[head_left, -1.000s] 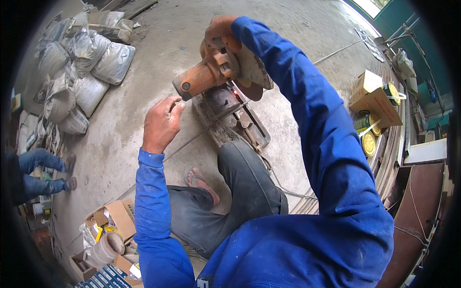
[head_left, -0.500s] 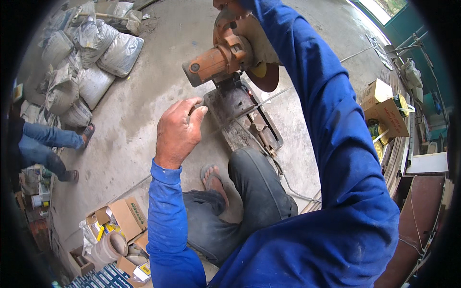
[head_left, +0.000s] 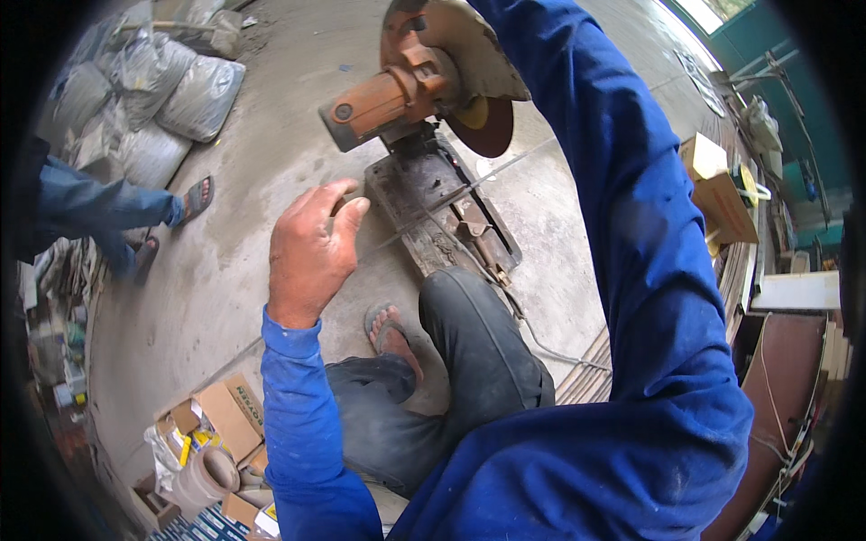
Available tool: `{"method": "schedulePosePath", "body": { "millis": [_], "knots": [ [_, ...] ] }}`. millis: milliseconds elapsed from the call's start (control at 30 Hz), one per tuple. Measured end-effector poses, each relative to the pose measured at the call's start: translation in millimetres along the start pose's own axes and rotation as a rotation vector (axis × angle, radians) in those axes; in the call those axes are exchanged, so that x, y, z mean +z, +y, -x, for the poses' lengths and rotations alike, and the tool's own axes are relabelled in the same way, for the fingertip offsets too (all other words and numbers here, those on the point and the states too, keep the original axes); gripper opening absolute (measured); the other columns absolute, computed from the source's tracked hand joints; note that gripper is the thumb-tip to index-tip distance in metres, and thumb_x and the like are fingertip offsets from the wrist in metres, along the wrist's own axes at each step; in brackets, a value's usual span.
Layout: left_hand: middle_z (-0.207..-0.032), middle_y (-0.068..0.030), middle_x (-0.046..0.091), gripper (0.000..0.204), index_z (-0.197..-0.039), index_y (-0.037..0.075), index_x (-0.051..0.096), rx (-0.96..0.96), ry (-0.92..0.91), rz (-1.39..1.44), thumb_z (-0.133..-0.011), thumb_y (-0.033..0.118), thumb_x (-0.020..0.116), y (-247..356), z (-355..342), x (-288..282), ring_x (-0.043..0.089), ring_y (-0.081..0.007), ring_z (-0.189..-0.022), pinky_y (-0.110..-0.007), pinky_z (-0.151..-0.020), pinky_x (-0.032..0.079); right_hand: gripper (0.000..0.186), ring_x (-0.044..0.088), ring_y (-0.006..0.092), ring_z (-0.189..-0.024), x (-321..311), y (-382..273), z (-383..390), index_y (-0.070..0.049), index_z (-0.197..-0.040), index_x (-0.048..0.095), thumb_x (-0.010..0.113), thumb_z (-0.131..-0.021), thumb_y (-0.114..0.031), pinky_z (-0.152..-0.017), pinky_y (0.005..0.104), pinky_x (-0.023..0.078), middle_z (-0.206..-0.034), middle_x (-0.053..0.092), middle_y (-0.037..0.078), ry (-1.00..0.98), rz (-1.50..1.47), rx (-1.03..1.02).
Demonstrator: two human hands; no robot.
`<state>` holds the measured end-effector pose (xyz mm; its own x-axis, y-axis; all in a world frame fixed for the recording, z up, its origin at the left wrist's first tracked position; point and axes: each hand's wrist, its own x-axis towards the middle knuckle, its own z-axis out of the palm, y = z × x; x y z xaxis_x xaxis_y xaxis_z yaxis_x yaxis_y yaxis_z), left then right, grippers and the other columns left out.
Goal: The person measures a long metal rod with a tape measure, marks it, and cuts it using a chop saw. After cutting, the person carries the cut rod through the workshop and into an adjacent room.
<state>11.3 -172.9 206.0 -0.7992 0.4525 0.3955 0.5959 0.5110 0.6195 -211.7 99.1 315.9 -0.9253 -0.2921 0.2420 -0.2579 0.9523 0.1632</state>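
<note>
The left hand (head_left: 311,252) hovers empty, loosely uncurled, near an orange cut-off saw (head_left: 377,104). The right hand's grip is out of view. Dark lettering marks a cardboard box (head_left: 227,417).

Stained grey concrete floor (head_left: 239,239), orange cut-off saw (head_left: 383,101), piled sacks (head_left: 203,101), open cardboard box (head_left: 230,419)

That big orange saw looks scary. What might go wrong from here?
1. The bare left hand is open near the orange saw; straying toward the disc, partly exposed below its guard, might injure it.
2. The person's foot in an open sandal is close to the saw's base, so falling pieces could hurt the bare toes.
3. The cable trails loose and might snag someone's step.
</note>
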Motion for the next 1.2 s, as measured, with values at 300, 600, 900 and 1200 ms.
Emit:
{"method": "schedulePosePath", "body": {
  "millis": [300, 600, 900, 1200],
  "knots": [
    [-0.088, -0.0182, 0.065, 0.019, -0.100, 0.001, 0.064, 0.073, -0.167, 0.031, -0.083, 0.009, 0.066, 2, -21, 19, 0.062, -0.0348, -0.080, -0.038, -0.070, 0.048, 0.031, 0.063, 0.0167, -0.064, -18, 7, 307, -0.001, -0.095, 0.069, 0.063, -0.090, -0.030, -0.056, 0.0268, 0.047, -0.073, 0.066, 0.008, 0.446, -0.596, 0.337],
    [-0.079, -0.0185, 0.062, 0.012, -0.091, -0.001, 0.065, 0.035, -0.522, 0.001, -0.084, 0.009, 0.063, -27, -16, 32, 0.060, -0.0346, -0.074, -0.039, -0.067, 0.047, 0.035, 0.067, 0.0200, -0.077, 319, 16, 497, -0.006, -0.107, 0.062, 0.061, -0.087, -0.034, -0.064, 0.0348, 0.054, -0.090, 0.067, 0.008, -0.033, -1.592, 1.668],
    [-0.086, -0.0243, 0.066, 0.028, -0.096, -0.003, 0.066, -0.441, -0.797, -0.172, -0.086, 0.023, 0.060, -243, 130, 145, 0.064, -0.0407, -0.079, -0.043, -0.071, 0.049, 0.031, 0.065, 0.0281, -0.094, 489, 53, 433, -0.007, -0.110, 0.056, 0.057, -0.089, -0.031, -0.070, 0.0461, 0.055, -0.107, 0.063, 0.012, 0.234, -1.862, 1.592],
    [-0.128, -0.0242, 0.047, 0.057, -0.136, 0.003, 0.041, -1.248, -0.123, 0.850, -0.094, 0.041, 0.051, -122, 148, -50, 0.048, -0.0401, -0.115, -0.054, -0.104, 0.037, 0.022, 0.060, 0.0268, -0.100, 517, 63, 364, -0.007, -0.113, 0.050, 0.047, -0.093, -0.016, -0.081, 0.0513, 0.051, -0.107, 0.061, 0.011, 0.456, -2.218, 1.559]
  ]
}}
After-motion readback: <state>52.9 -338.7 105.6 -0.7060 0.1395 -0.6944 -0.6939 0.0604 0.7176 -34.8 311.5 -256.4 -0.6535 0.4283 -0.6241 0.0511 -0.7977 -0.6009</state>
